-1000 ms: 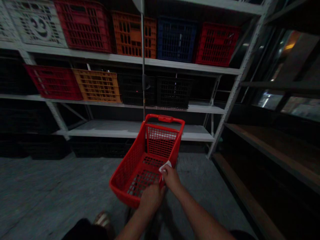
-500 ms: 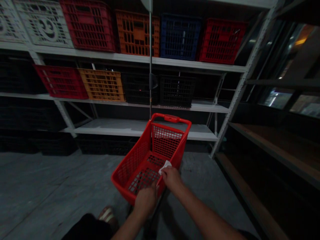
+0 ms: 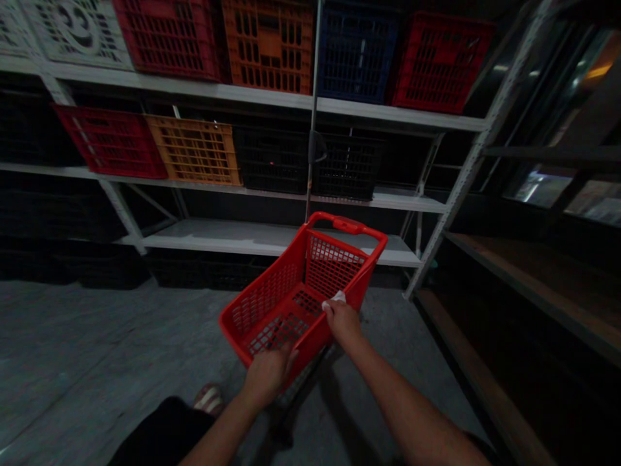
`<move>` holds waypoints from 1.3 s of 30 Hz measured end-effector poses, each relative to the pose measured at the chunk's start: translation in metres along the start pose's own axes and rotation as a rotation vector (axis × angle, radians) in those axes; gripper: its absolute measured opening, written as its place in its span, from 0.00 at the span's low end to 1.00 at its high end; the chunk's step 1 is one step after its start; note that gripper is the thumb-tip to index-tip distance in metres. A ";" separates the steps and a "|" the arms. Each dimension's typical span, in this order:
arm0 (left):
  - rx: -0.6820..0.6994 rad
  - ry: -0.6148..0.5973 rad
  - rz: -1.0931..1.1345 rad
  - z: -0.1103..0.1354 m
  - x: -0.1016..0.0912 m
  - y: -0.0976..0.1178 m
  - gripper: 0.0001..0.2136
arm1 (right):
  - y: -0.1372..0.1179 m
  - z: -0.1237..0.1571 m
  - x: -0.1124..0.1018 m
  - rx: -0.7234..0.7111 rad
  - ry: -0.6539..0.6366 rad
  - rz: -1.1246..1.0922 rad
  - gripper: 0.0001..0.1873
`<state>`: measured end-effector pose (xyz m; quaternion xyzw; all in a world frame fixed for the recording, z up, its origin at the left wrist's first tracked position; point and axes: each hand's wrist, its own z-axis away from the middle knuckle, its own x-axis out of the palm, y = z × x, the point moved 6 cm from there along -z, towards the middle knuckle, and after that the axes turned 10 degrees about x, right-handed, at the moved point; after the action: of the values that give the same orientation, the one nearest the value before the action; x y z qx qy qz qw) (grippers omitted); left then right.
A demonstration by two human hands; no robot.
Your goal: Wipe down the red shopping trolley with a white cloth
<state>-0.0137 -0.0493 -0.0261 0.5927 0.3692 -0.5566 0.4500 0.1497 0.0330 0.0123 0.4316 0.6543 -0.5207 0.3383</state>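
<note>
A red plastic shopping basket sits tilted in front of me, its handle at the far end. My left hand grips the basket's near rim with curled fingers. My right hand rests on the right rim and pinches a small white cloth against it. The basket looks empty inside.
White metal shelving stands ahead with red, orange, blue and black crates. A thin pole rises behind the basket. Wooden shelves run along the right. My sandalled foot is on the grey floor.
The basket has swung to the right and farther from me. My right hand with the cloth slid further along the right rim. My left hand stayed on the near rim.
</note>
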 end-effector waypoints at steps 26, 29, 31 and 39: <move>0.081 0.027 -0.057 -0.013 -0.005 -0.044 0.29 | -0.002 0.018 0.009 -0.121 -0.164 0.002 0.19; 0.112 0.024 -0.045 -0.016 -0.006 -0.050 0.28 | 0.028 -0.002 -0.017 -0.059 -0.120 0.062 0.19; 0.110 0.021 -0.036 -0.017 -0.006 -0.055 0.27 | 0.054 -0.019 -0.041 0.023 -0.042 0.117 0.19; 0.044 0.041 -0.008 -0.027 -0.018 -0.056 0.29 | 0.081 -0.042 -0.068 0.181 0.076 0.167 0.18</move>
<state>-0.0596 -0.0042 -0.0158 0.6124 0.3683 -0.5542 0.4268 0.2513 0.0659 0.0512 0.5331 0.5786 -0.5309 0.3150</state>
